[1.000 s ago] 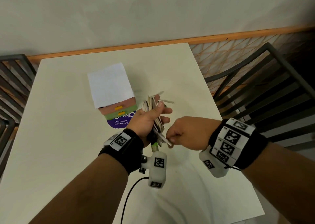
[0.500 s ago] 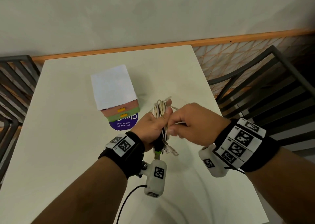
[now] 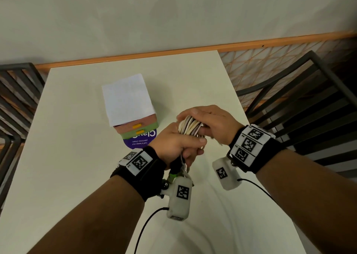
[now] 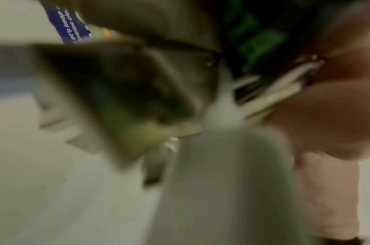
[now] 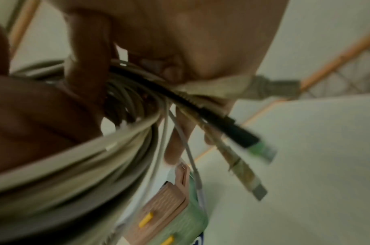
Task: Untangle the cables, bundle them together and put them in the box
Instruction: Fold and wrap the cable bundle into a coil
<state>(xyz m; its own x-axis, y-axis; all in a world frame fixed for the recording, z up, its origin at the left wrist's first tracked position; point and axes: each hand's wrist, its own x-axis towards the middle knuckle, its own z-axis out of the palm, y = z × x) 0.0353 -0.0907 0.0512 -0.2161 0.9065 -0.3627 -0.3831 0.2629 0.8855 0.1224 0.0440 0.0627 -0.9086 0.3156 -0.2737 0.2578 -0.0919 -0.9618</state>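
Observation:
A coiled bundle of white and beige cables (image 3: 190, 127) is held above the table (image 3: 77, 166). My left hand (image 3: 180, 144) grips the bundle's lower part in a fist. My right hand (image 3: 207, 121) covers the top of the coil with its fingers curled over the loops. In the right wrist view the cable bundle (image 5: 96, 157) fills the lower left, and several plugs stick out, among them a black plug with a green tip (image 5: 251, 142). The box (image 3: 133, 116) is a small pink and green drawer unit with a white sheet on top, just left of the hands.
A purple round label (image 3: 141, 140) lies under the box. Dark slatted chairs stand to the right (image 3: 309, 106) and left (image 3: 13, 103) of the table. A wall with an orange strip (image 3: 193, 49) runs behind. The left wrist view is blurred.
My right hand has moved up from the bundle's lower end to the top of the coil and now curls over it. The left hand keeps its grip.

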